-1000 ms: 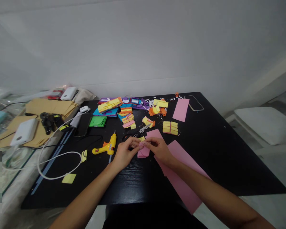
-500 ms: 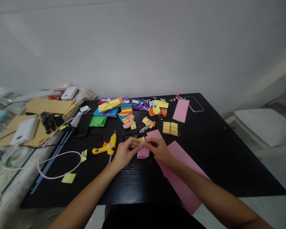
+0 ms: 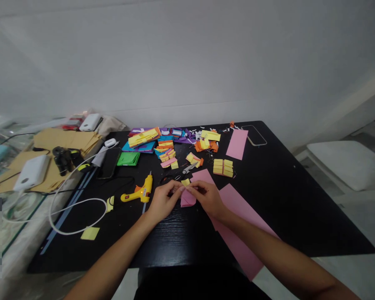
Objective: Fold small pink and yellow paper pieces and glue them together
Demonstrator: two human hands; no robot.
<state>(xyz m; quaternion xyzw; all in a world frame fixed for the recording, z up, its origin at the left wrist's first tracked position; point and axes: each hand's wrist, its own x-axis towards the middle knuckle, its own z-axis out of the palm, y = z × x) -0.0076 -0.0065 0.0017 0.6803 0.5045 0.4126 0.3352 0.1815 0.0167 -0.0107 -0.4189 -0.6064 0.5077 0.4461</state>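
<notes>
A small folded piece of pink paper (image 3: 188,199) is pinched at its top edge between both my hands, above the black table. My left hand (image 3: 165,201) grips it from the left with thumb and fingers. From the right, my right hand (image 3: 208,197) pinches the same edge, its wrist over larger pink sheets (image 3: 237,221). A bit of yellow paper (image 3: 186,182) shows just beyond the fingertips; whether it is joined to the pink piece I cannot tell. Scissors (image 3: 190,168) lie behind the hands. Left of my left hand rests a yellow glue gun (image 3: 139,192).
Bundled yellow strips (image 3: 223,168), a green paper stack (image 3: 128,158) and a pink sheet (image 3: 237,144) lie farther back on the black table (image 3: 300,208). A dark phone (image 3: 110,163) and a looped white cable (image 3: 78,204) are at left. A white stool (image 3: 346,164) stands at right.
The pink paper's lower part has shifted in shape and now flares out more below the fingers. My fingertips have drawn slightly closer together, and more of the yellow bit shows behind them.
</notes>
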